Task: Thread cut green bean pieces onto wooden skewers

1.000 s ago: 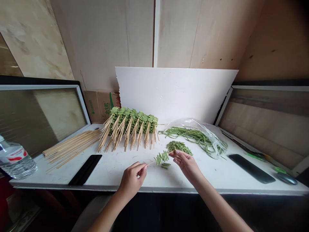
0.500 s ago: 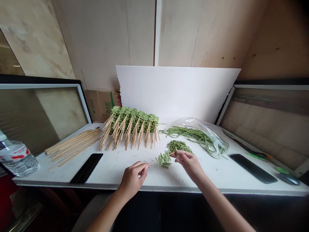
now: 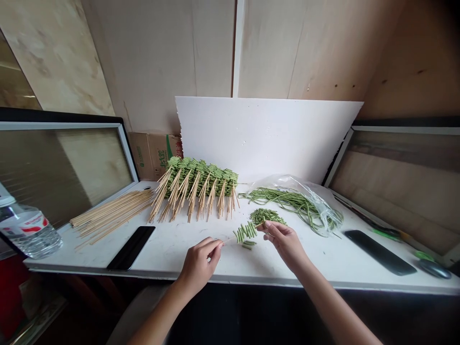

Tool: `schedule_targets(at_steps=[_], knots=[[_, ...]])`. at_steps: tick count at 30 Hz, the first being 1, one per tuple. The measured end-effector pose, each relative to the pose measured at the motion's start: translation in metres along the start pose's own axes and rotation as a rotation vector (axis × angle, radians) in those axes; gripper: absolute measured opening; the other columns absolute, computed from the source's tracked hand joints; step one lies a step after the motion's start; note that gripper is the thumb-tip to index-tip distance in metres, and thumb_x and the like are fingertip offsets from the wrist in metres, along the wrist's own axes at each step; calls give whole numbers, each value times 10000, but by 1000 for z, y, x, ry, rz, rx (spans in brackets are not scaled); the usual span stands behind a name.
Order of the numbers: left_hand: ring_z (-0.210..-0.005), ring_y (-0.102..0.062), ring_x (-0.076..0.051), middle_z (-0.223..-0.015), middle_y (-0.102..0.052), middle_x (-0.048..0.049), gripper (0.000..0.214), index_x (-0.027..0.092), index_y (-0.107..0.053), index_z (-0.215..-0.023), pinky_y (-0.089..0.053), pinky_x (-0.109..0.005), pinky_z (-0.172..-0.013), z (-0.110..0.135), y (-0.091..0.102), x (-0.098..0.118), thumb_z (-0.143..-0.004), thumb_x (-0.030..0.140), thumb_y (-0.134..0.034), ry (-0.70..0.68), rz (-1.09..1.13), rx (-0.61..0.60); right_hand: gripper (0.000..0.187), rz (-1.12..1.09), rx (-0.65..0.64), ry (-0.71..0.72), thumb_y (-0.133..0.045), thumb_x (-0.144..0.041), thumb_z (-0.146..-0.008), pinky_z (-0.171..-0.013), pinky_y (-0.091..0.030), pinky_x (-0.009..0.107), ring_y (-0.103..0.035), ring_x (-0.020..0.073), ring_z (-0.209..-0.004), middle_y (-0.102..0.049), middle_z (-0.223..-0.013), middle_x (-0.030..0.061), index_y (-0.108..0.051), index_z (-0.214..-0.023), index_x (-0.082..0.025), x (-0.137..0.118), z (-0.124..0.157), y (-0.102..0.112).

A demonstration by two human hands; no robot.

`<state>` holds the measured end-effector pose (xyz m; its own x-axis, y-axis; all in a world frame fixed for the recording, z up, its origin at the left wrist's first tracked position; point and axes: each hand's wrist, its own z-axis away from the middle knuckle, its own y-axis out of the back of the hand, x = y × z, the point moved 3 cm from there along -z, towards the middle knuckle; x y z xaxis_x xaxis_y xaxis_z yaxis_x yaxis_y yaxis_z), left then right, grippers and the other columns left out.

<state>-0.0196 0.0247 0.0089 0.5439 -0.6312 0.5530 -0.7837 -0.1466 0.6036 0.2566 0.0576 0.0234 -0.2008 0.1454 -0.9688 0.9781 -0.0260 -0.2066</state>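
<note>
My left hand (image 3: pixel 201 261) is closed, pinching one end of a thin bamboo skewer (image 3: pixel 230 238) between thumb and fingers. Several short green bean pieces (image 3: pixel 246 232) sit side by side across that skewer. At its other end, the fingertips of my right hand (image 3: pixel 283 240) are pinched on the stick; whether a bean piece is also between them I cannot make out. Just behind my right hand lies a heap of cut bean pieces (image 3: pixel 266 215). A few loose pieces (image 3: pixel 248 245) rest on the white table (image 3: pixel 168 258) beneath the skewer.
Stacked bean skewers (image 3: pixel 201 179) stand at the back, with bare skewers (image 3: pixel 113 213) to their left. Long beans (image 3: pixel 287 201) lie in a clear plastic bag (image 3: pixel 325 211). Around the edges are a phone (image 3: pixel 132 248), water bottle (image 3: pixel 30 230), dark flat pad (image 3: pixel 379 251) and mouse (image 3: pixel 434 268).
The view has shifted slightly. Both hands keep their hold on the skewer, and less bare stick shows between the bean pieces and my right fingertips.
</note>
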Motion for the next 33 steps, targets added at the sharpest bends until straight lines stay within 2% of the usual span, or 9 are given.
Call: schedule_targets(at_steps=[7,12,19,22,24,26,28,31,33], knots=[[-646,-564,-136,-784,-627,-26,279,211,-741,-1015,-437,-241,-624,0,0,-2,-1052,237,-465,-23,-45,-1,318,79,48,13,-849,-538,-780,-706,-501,317,-593,164,-721,-763,-925,71,-818,-870,-235,5,0,4],[-631,-568,-131,-758,-616,-18,299,204,-740,-963,-432,-238,-625,0,1,-2,-1053,242,-457,-43,-100,-2,346,205,6,56,-818,-565,-797,-755,-500,334,-618,217,-845,-757,-948,86,-812,-848,-222,2,-1,6],[-609,-544,-130,-726,-591,-17,335,201,-735,-931,-413,-240,-604,1,-1,2,-1064,261,-433,-62,-120,6,412,238,4,47,-821,-595,-772,-865,-498,360,-646,261,-969,-754,-978,79,-736,-657,-209,12,7,-14],[-641,-572,-137,-775,-638,-37,327,204,-743,-967,-449,-237,-630,0,1,-1,-1065,271,-438,-39,-83,29,383,276,-5,52,-807,-615,-780,-836,-511,371,-651,281,-981,-761,-1006,85,-792,-793,-232,9,8,-17],[-664,-585,-146,-801,-661,-48,324,205,-739,-968,-466,-237,-635,-2,4,-4,-1066,276,-438,-15,-52,50,401,331,-39,60,-741,-635,-838,-818,-525,390,-655,302,-1010,-763,-1056,97,-817,-933,-253,7,7,-15],[-675,-588,-151,-814,-671,-51,318,205,-731,-958,-474,-240,-637,-3,6,-7,-1066,277,-441,10,-33,71,404,475,-94,114,-665,-625,-903,-835,-529,427,-645,325,-1051,-756,-1116,103,-815,-1049,-279,9,4,-12],[-676,-583,-152,-820,-674,-48,301,203,-721,-943,-473,-244,-643,-4,7,-9,-1061,270,-452,33,-33,80,363,718,-123,238,-646,-581,-925,-886,-507,486,-615,354,-1080,-748,-1126,106,-814,-1087,-303,14,2,-8],[-664,-570,-149,-806,-670,-39,281,201,-716,-919,-462,-247,-641,-4,7,-11,-1052,253,-473,61,-46,81,265,1050,-140,407,-649,-474,-929,-916,-465,534,-575,377,-1056,-742,-1074,121,-834,-1021,-308,28,1,-3],[-667,-571,-150,-809,-674,-38,275,202,-721,-931,-459,-249,-641,-4,6,-12,-1050,249,-478,71,-45,78,237,1137,-169,437,-629,-414,-944,-887,-467,513,-576,363,-1019,-743,-1039,119,-834,-980,-300,38,0,-1]])
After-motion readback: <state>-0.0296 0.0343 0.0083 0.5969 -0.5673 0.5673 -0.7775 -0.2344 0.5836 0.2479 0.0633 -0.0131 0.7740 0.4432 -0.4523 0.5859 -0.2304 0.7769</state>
